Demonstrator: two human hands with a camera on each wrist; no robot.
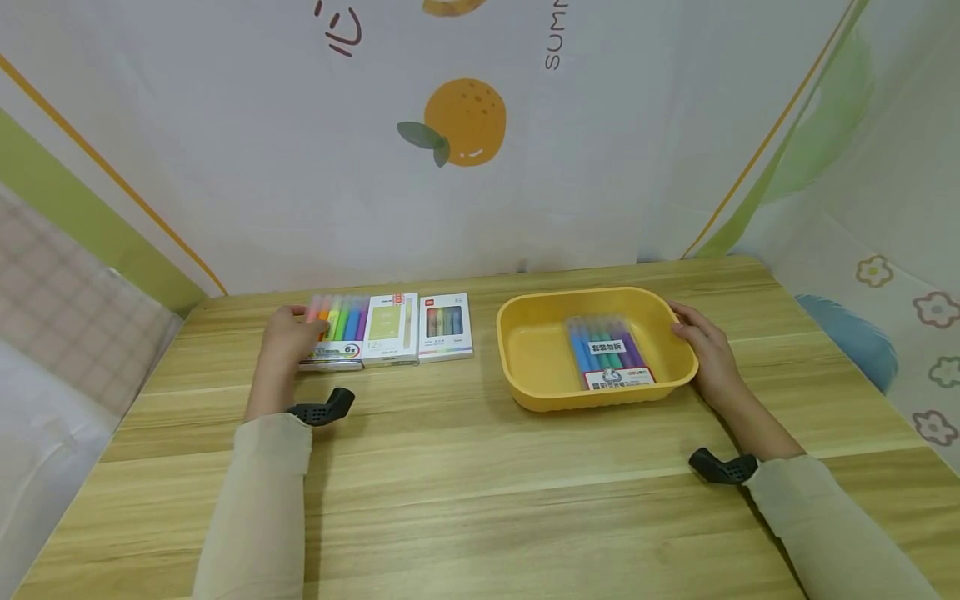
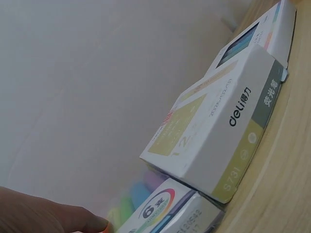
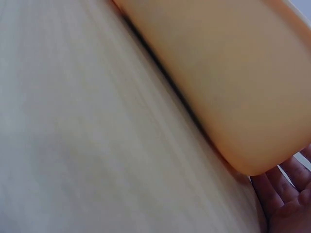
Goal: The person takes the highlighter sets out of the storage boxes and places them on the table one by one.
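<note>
Left hand (image 1: 288,337): gripping a pack (image 1: 345,327) at its left edge, thumb lying on its front.
Pack: lying just left of a white box (image 1: 392,333).
Right hand (image 1: 707,353): holding the tray (image 1: 534,350) at its right end, half-opened, fingers resting along the outer wall.
Tray: sitting on the table (image 1: 487,500), containing a second pack (image 1: 606,360).

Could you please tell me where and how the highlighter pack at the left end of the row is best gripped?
I'd grip the highlighter pack by its left edge, coming from the left, where the left hand is; the white box sits close along its right side, probably leaving little finger room there.
</note>
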